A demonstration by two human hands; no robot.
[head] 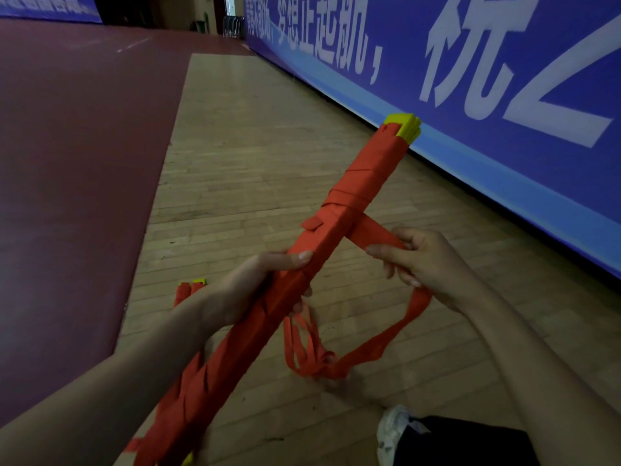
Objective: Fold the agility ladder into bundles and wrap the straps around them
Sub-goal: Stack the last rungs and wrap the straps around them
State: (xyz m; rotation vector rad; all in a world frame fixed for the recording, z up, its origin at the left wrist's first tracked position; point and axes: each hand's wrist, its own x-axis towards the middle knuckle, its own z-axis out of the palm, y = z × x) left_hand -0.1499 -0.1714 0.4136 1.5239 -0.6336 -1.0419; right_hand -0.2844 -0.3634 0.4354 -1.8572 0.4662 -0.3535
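Observation:
A long bundle (363,183) of yellow ladder rungs, wound in red strap, slants from the lower left up to the right, its yellow rung ends (405,126) showing at the top. My left hand (258,284) grips the bundle around its middle. My right hand (423,257) pinches the flat red strap (373,232) that comes off the bundle to the right. Below my right hand the loose strap (379,344) hangs in loops toward the floor.
A second red-wrapped bundle (188,290) lies on the wooden floor (255,146) behind my left forearm. A blue banner (487,79) with white characters runs along the right. Dark red flooring (77,163) lies left. A white shoe (396,432) and dark trouser leg sit at the bottom right.

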